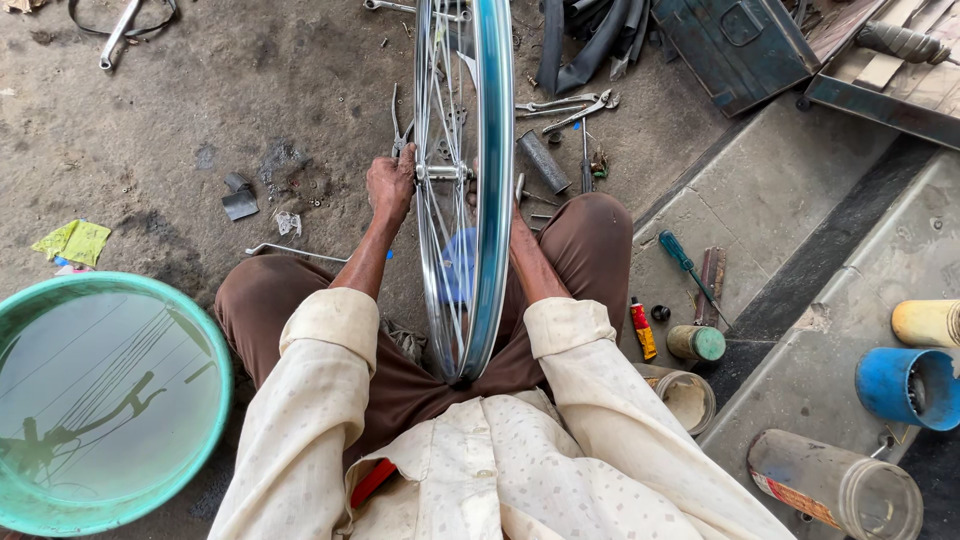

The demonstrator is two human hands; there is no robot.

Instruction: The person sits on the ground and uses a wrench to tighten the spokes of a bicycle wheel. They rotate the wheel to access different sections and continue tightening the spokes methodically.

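Left hand: the left hand (390,186) sits on the near side of the wheel, fingers curled together around the end of the axle (441,172); knuckles face up.
Right hand: the right hand (517,215) is mostly hidden behind the rim; whether its fingers are spread or pinching I cannot tell.
Wheel: the bicycle wheel (487,200) stands upright between both hands, blue rim edge-on, its lower arc resting between the person's knees, its hub level with the left fingers.
Spokes: thin silver spokes fan out from the hub just beside the left fingertips.
Just beyond the fingers: pliers (398,128) lie on the ground near the left knuckles; spanners (566,105) and a dark cylinder (543,160) lie past the rim on the right-hand side.
Small containers: outward from the right forearm, a red and yellow tube (643,328) lies on the concrete, a small tin with a green lid (697,342) just beside it, an open round tin (687,397) nearer the elbow.
Screwdriver: a blue-handled screwdriver (686,262) lies beyond those tins.
Far right: a clear jar with a red label band (830,485) lies on its side, a blue cup (905,387) and a yellow cup (925,322) past it.
Far left: a green basin of water (100,400) sits well apart from the left elbow; a yellow-green wrapper (74,241) lies above it.
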